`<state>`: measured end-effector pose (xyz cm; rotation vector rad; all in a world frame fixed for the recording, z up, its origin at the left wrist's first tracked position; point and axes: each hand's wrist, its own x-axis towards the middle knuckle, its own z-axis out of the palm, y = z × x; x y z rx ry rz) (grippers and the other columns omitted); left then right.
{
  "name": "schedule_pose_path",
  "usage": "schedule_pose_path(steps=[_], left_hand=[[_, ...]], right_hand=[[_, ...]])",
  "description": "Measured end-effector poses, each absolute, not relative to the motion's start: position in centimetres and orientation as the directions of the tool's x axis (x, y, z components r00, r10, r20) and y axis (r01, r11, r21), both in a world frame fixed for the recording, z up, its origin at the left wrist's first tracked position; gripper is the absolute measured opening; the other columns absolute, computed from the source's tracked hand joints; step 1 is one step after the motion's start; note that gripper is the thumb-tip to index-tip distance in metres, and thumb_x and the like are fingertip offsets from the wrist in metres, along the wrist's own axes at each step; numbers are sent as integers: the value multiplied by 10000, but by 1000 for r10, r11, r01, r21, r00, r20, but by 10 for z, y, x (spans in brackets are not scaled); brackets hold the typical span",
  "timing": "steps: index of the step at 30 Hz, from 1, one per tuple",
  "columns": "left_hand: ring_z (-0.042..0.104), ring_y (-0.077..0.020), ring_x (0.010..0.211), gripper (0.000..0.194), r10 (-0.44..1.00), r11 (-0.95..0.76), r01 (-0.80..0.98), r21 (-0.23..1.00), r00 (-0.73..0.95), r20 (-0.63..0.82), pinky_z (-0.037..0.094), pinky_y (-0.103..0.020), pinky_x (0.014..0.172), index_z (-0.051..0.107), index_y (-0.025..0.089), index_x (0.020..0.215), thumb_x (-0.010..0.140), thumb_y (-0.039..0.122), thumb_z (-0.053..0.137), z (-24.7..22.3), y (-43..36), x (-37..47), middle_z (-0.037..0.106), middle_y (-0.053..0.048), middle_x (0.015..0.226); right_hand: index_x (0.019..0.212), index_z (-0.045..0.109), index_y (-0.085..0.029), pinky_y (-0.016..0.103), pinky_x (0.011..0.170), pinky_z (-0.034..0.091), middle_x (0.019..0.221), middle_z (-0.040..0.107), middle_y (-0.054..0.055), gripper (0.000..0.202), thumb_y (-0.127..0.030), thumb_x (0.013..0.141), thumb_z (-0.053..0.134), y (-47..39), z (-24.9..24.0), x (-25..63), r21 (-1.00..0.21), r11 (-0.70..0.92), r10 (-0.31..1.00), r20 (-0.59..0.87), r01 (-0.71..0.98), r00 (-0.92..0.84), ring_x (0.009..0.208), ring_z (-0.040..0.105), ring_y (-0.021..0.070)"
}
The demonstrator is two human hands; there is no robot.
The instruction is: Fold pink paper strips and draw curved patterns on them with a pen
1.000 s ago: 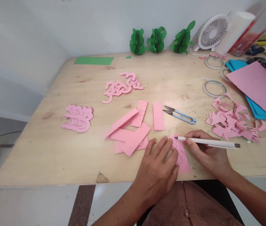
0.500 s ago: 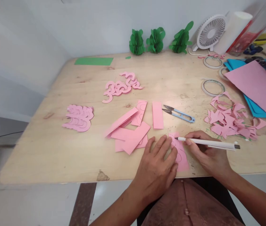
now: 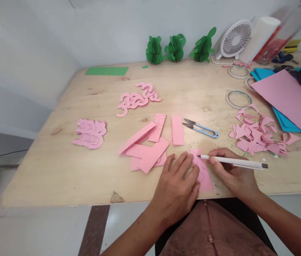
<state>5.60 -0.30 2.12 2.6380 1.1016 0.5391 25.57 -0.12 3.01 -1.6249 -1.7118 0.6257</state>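
Observation:
My right hand (image 3: 234, 174) grips a white pen (image 3: 236, 162), its dark tip resting near the top of a pink paper strip (image 3: 205, 179) with curved lines drawn on it. My left hand (image 3: 178, 183) lies flat with fingers stretched out, its fingertips covering the strip's left side. Beyond my left hand is a loose pile of folded pink paper pieces (image 3: 150, 156), one of them marked with curves. A single pink rectangle (image 3: 177, 130) lies by the blue thread snips (image 3: 201, 128), whose blades point left.
Pink scraps (image 3: 259, 135) litter the right side, near tape rolls (image 3: 238, 99) and a large pink sheet (image 3: 286, 96) over blue paper. Cut pink curved shapes (image 3: 136, 99) and a stacked bunch (image 3: 89, 133) lie left. Green paper figures (image 3: 175, 48) and a white fan (image 3: 236, 40) stand behind.
The view has shifted slightly. The pen tip stays near the top of the pink strip, and both hands keep almost the same place.

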Motion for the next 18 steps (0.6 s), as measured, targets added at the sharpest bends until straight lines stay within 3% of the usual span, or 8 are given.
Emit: schedule_pose_path(steps=[18], left_hand=[[426,-292,1368,325,719,-691,633,348,651,244,335,-535,1123,583,168,1223,915,240,508,21,-3,55,511,-130,1437]], right_hand=[[874,663,-219,250,560,490,794,711,30,155,-333,907,562,-10,34,257,-757,79,988,147,649,51,685,644,161]])
